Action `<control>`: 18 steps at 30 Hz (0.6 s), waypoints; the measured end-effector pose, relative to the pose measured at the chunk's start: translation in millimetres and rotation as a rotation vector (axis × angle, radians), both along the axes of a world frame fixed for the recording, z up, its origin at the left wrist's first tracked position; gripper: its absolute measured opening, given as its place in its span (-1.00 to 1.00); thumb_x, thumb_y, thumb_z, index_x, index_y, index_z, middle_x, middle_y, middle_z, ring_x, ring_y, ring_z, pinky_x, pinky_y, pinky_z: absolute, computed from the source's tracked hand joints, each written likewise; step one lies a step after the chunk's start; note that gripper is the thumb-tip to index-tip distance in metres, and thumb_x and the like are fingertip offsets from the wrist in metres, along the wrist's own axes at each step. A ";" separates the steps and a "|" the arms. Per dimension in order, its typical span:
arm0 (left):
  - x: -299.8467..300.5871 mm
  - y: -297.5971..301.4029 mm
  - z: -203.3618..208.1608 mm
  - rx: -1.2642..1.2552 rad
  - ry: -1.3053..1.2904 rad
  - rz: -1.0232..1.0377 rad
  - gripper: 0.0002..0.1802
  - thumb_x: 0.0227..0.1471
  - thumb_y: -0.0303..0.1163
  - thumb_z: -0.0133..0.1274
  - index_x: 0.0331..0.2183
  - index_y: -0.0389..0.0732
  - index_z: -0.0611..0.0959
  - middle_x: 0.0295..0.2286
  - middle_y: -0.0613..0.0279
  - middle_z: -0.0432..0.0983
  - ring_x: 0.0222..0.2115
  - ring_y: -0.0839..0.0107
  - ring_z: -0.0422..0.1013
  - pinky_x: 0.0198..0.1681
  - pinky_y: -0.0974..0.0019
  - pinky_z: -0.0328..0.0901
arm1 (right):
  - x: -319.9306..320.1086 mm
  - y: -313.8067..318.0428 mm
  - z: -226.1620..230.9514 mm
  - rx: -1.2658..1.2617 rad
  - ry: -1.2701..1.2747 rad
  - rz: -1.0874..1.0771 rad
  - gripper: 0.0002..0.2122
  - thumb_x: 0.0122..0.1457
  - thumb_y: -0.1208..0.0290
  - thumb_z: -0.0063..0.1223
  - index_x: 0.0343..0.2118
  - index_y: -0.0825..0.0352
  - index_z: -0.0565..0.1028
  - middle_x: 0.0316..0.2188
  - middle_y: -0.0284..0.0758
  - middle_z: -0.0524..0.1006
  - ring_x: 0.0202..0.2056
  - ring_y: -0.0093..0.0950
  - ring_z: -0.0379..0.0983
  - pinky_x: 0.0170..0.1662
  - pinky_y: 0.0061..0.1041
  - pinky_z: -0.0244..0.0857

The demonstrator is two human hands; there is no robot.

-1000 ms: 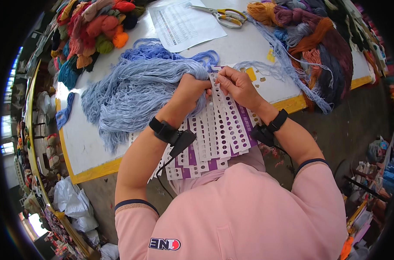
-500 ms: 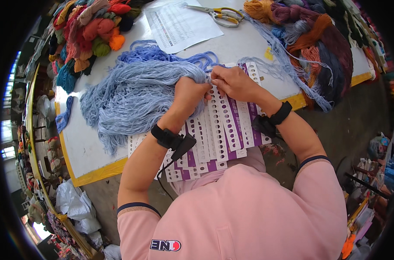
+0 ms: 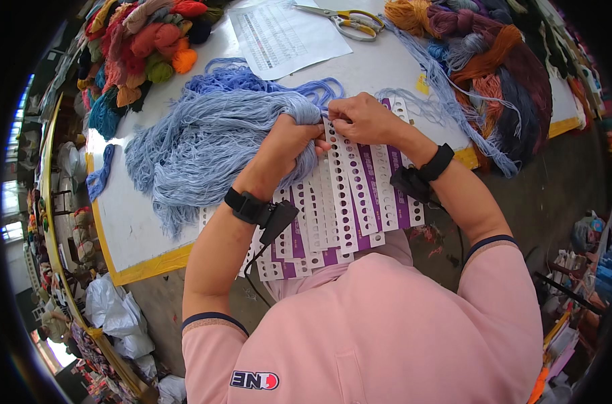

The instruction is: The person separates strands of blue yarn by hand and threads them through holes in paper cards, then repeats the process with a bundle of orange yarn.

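A large hank of light blue thread [image 3: 205,148] lies on the table, its near end drawn toward me. My left hand [image 3: 289,143] is closed around the gathered right end of that hank. Just right of it, my right hand [image 3: 361,120] has its thumb and fingers pinched together at the top of a white punched card [image 3: 342,182]. What sits in that pinch is too small to make out. Below both hands, several white and purple thread cards [image 3: 400,198] with rows of round holes overlap at the table edge. Darker blue thread [image 3: 235,79] lies behind the hank.
Piles of coloured skeins stand at the far left [image 3: 154,44] and far right [image 3: 487,60]. A printed sheet [image 3: 285,37] and yellow-handled scissors [image 3: 349,25] lie at the back. One small blue skein [image 3: 100,174] rests near the yellow-taped left edge [image 3: 144,271].
My right hand has shifted slightly, its fingers now pinched nearer the card's top. That card's upper end shows more plainly between my hands. My left hand keeps its hold on the hank.
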State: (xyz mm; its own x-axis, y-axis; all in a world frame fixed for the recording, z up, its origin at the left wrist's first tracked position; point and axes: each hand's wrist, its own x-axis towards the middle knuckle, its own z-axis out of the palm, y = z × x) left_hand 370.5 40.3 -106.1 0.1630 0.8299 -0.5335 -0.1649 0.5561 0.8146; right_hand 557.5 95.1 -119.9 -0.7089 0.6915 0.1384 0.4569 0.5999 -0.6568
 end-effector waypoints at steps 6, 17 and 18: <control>2.6 7.0 -10.4 0.107 0.248 -0.074 -0.89 0.00 -0.62 0.03 -0.41 -0.47 0.62 -0.56 0.09 0.54 -0.62 0.41 0.47 -0.57 0.41 0.35 | -1.2 -2.3 0.7 0.003 0.064 0.025 -0.91 0.07 0.48 0.00 -0.40 0.39 0.44 -0.59 -0.17 0.53 -0.52 -0.27 0.52 -0.39 -0.37 0.35; -19.3 6.3 -0.5 0.270 0.556 -0.121 -0.92 -0.01 -0.56 0.13 -0.42 -0.39 0.63 -0.53 0.15 0.58 -0.62 0.48 0.45 -0.57 0.45 0.33 | 4.6 -9.2 1.4 -0.116 0.068 -0.032 -0.91 0.14 0.46 0.07 -0.39 0.38 0.46 -0.61 -0.24 0.53 -0.55 -0.40 0.51 -0.41 -0.42 0.33; -22.0 3.1 4.3 0.212 0.297 -0.029 -0.91 -0.01 -0.53 0.15 -0.41 -0.37 0.64 -0.51 0.15 0.59 -0.59 0.48 0.46 -0.55 0.45 0.32 | 6.2 -11.0 0.9 -0.119 0.067 -0.032 -0.91 0.13 0.46 0.08 -0.39 0.37 0.46 -0.61 -0.24 0.53 -0.55 -0.40 0.51 -0.42 -0.43 0.32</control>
